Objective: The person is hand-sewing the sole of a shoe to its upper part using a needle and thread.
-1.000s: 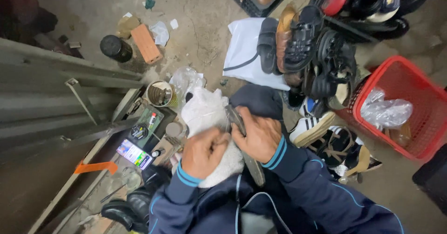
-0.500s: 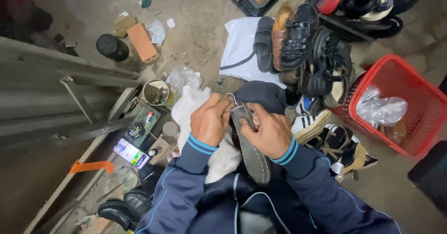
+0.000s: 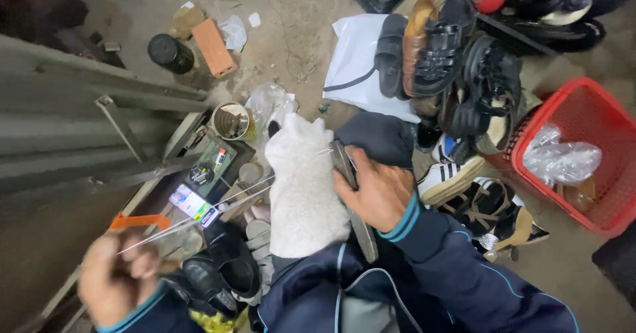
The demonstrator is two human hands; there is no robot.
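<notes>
The right hand (image 3: 374, 190) is clamped around a flat dark shoe sole (image 3: 351, 204), pressing it against a white fleecy cloth (image 3: 301, 187) that lies across the lap. The left hand (image 3: 116, 283) is closed into a fist near the lower left edge, gripping a taut pale thread (image 3: 218, 204) that runs up and right to the sole. The hand is blurred; finger detail cannot be told.

Containers: a red plastic basket (image 3: 599, 174) stands at the right edge and holds a crumpled clear plastic bag (image 3: 563, 161). An open tin can (image 3: 232, 121) stands just left of the cloth; its contents cannot be told. A dark round jar (image 3: 170, 53) stands near an orange brick (image 3: 213, 47) on the floor at upper left.

Edges and room: a grey metal frame (image 3: 86, 117) closes the left side. A heap of sandals and shoes (image 3: 457, 74) fills the upper right, partly on a white bag (image 3: 361, 64). Bare concrete floor (image 3: 291, 28) lies open at upper centre.

Packages: a small rectangular box with a coloured printed label (image 3: 193, 205) lies under the thread, beside a green flat packet (image 3: 215, 161). A black shoe (image 3: 225, 267) rests by the left knee.
</notes>
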